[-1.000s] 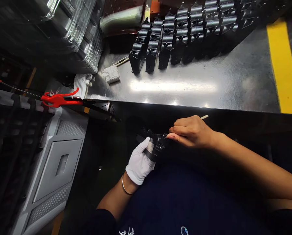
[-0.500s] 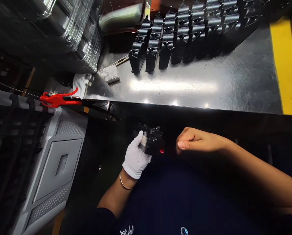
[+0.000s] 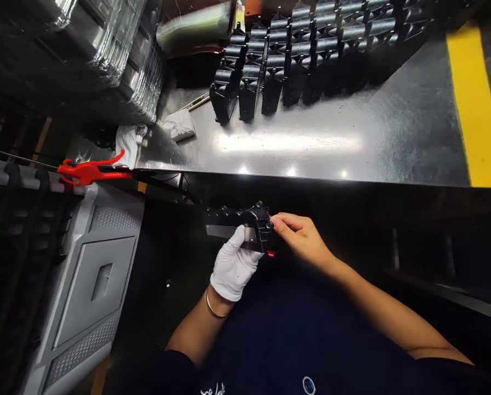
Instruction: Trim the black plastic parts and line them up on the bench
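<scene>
handling seems unfinished: near the table's front edge [image 3: 331,169], one black part [image 3: 250,220] is gripped by left hand [image 3: 232,276], pinched by right hand [image 3: 302,237].

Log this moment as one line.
left hand: gloved, gripping black part | right hand: bare, at part's end | metal table: rows of black pieces | red tool: by table's left end

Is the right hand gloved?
No, the right hand is bare; the white glove is on the left hand, holding the black part.
</scene>
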`<state>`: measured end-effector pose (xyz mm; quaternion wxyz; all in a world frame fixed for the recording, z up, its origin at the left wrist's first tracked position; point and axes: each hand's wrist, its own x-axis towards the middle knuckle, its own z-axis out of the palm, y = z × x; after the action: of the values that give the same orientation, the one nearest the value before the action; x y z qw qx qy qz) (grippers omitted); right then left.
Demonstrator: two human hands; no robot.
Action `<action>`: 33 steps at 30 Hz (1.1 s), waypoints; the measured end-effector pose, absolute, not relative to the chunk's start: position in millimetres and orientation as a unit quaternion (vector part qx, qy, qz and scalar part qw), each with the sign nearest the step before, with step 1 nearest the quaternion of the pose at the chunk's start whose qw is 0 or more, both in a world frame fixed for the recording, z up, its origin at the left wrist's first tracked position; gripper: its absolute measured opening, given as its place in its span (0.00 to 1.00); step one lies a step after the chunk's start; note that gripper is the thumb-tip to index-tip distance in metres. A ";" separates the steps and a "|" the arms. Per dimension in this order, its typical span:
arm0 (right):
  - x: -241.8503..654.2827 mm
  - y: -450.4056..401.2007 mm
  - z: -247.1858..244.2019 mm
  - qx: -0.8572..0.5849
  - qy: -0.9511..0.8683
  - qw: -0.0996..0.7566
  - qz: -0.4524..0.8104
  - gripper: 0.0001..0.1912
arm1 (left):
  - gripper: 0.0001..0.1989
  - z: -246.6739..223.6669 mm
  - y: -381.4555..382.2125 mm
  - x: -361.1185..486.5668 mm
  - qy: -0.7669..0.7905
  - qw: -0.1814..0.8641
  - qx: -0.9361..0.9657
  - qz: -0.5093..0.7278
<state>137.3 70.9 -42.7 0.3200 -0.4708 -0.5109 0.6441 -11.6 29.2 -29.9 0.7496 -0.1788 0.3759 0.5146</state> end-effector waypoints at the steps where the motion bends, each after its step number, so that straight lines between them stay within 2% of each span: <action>1: 133.9 67.3 -44.0 -0.487 -0.488 0.328 0.646 0.24 | 0.22 -29.5 29.3 -10.3 0.373 0.750 -0.184 0.514; 7: 124.6 55.4 -56.2 -0.534 -0.462 0.438 0.557 0.22 | 0.21 -28.7 25.2 -10.0 0.326 0.763 -0.213 0.516; 11: 143.3 66.2 -53.7 -0.471 -0.576 0.415 0.524 0.18 | 0.22 -26.5 25.0 -15.8 0.320 0.760 -0.220 0.520; 17: 167.9 79.7 -43.8 -0.338 -0.774 0.369 0.388 0.11 | 0.22 -20.6 28.3 -16.0 0.331 0.766 -0.235 0.499; 21: 169.7 79.8 -43.3 -0.313 -0.791 0.394 0.350 0.09 | 0.22 -17.1 29.5 -12.4 0.376 0.743 -0.247 0.496; 27: 170.6 80.8 -43.3 -0.304 -0.792 0.391 0.358 0.09 | 0.20 -11.4 31.9 -9.0 0.413 0.724 -0.246 0.494; 33: 169.7 85.0 -54.4 -0.298 -0.791 0.403 0.350 0.08 | 0.16 -15.3 27.0 -7.3 0.443 0.709 -0.169 0.522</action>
<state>169.7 85.0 -54.4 0.4028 -0.2978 -0.7915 0.3502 -7.3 27.0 -15.3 0.7091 -0.1693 0.4426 0.5222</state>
